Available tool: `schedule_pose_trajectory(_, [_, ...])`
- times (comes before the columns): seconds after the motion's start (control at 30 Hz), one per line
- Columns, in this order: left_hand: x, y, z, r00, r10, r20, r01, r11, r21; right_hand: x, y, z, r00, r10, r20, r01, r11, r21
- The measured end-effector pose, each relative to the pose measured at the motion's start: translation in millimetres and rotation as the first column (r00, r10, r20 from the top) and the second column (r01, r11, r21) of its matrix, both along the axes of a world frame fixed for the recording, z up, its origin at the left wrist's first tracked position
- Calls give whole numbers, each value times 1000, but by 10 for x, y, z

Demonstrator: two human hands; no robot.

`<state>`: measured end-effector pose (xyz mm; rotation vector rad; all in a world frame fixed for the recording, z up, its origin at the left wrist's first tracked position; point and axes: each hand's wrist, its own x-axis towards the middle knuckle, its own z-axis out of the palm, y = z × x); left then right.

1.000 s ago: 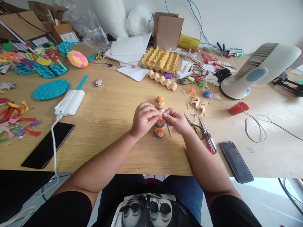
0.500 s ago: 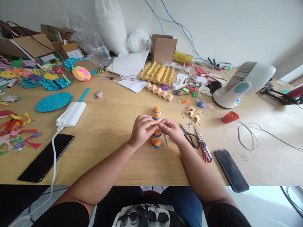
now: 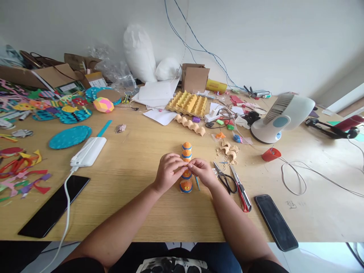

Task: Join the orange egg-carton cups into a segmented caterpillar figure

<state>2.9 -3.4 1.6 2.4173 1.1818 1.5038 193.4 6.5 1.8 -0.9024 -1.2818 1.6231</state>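
A strip of egg-carton cups (image 3: 186,185) stands in a line running away from me, painted orange with blue bands. The nearest cup carries small yellow details. My left hand (image 3: 170,171) and my right hand (image 3: 203,173) meet above the middle of the strip, thumbs and forefingers pinched together. Whatever sits between those fingertips is too small to make out, and the hands partly cover the middle cups. A thin blue stick (image 3: 197,182) lies beside the strip, just under my right hand.
Scissors (image 3: 226,180) and a red utility knife (image 3: 242,193) lie to the right, near a phone (image 3: 275,222). Carton scraps (image 3: 228,151) and a white fan (image 3: 280,117) are farther back. A power bank (image 3: 89,151) and black tablet-like slab (image 3: 55,204) lie left.
The camera has tilted up slightly, so the whole table appears lower. Both hands stay pinched together over the strip, with only a slight shift of the fingers.
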Motion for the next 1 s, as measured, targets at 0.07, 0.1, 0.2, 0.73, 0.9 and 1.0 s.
schedule_pose_trajectory(0.07, [-1, 3, -4, 1000, -2, -1, 2, 1000, -5, 5, 3, -12, 1000, 5, 4, -5, 1000, -10])
schedule_pose_trajectory(0.1, [0, 4, -7, 1000, -4, -1, 4, 1000, -9, 7, 3, -18, 1000, 7, 4, -7, 1000, -13])
schedule_pose_trajectory(0.2, [6, 5, -22, 1000, -3, -2, 3, 1000, -21, 13, 3, -36, 1000, 7, -6, -7, 1000, -5])
schedule_pose_trajectory(0.73, [0, 24, -39, 1000, -15, 10, 16, 999, -45, 16, 15, -125, 999, -8, 34, 8, 1000, 12])
schedule_pose_trajectory(0.9, [11, 8, -41, 1000, -18, -4, 17, 999, -49, 24, 18, -123, 1000, -2, 23, 2, 1000, -11])
schedule_pose_trajectory(1.0, [26, 1, -31, 1000, -15, 4, 16, 998, -53, 29, 11, -112, 1000, -2, -7, 2, 999, -36])
